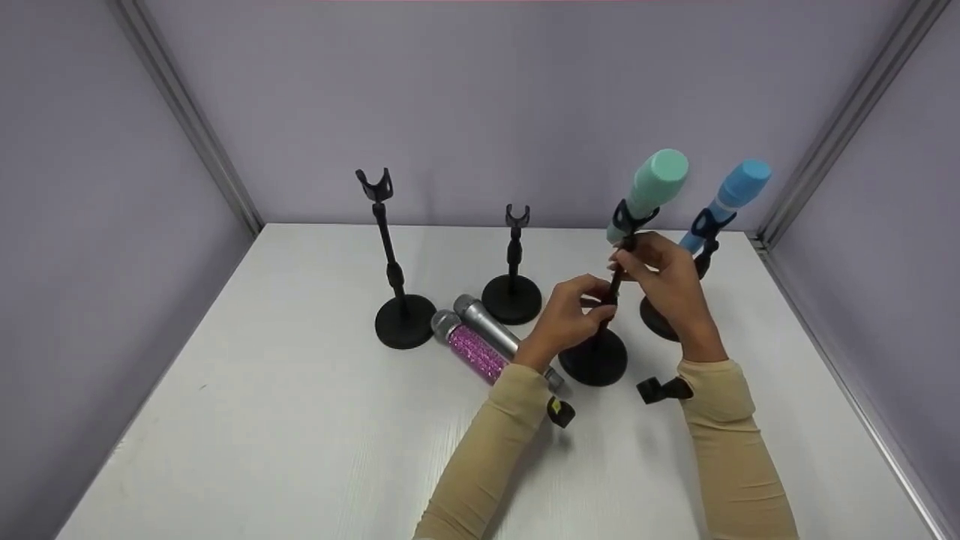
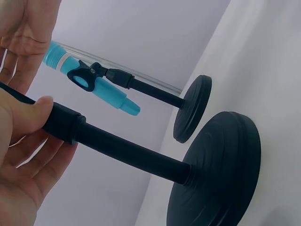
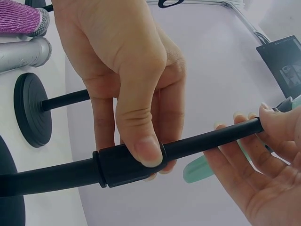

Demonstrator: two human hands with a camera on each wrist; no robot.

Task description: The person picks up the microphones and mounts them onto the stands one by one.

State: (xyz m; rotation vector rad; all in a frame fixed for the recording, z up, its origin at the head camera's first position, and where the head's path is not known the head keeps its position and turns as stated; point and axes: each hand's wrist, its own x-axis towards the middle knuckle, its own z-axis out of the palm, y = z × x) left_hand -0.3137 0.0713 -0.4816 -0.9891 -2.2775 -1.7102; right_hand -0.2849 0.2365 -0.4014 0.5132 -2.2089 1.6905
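A mint-green microphone point(image 1: 652, 184) rests tilted in the clip of a black desk stand point(image 1: 594, 358) with a round base. My left hand point(image 1: 571, 319) grips the collar point(image 3: 129, 165) midway up that stand, thumb pressed on it. Higher up, my right hand point(image 1: 667, 279) pinches the thin upper pole point(image 3: 216, 139) just under the clip. A bare length of pole shows between the hands in the right wrist view. Behind my right hand, a blue microphone point(image 2: 110, 92) sits in the clip of another black stand point(image 2: 193, 108).
A pink glitter microphone point(image 1: 474, 351) and a silver microphone point(image 1: 487, 326) lie side by side, partly behind my left wrist. Two stands with unoccupied clips, a taller stand point(image 1: 403, 321) and a shorter stand point(image 1: 511, 298), are farther left. Grey panels point(image 1: 480, 112) enclose the white table point(image 1: 262, 420).
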